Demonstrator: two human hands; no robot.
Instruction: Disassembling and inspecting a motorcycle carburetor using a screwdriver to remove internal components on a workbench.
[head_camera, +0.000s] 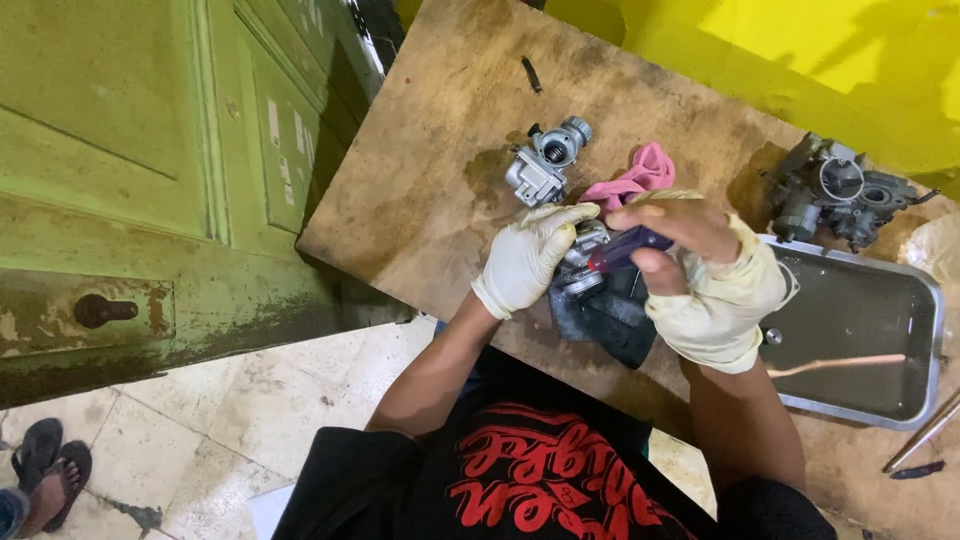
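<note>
The left hand (528, 258) grips a metal part (588, 240); the right hand (690, 262) clasps a screwdriver (625, 250). Around them on the worktop (430, 170): a carburetor (545, 163), a pink rag (632, 180), a metal tray (860, 330).

A small engine repair workshop.
A grease-stained wooden bench (440, 150) carries stripped carburettors (545, 160), a metal tray (925, 330) of dark fluid and a pink rag (640, 178), beside a worn green door (150, 180).

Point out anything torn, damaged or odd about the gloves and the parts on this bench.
The cream rubber glove on the right hand is torn: the fingers stick out bare while gripping a purple-handled screwdriver. The left hand has an intact glove and steadies a silver metal carburettor part.
</note>
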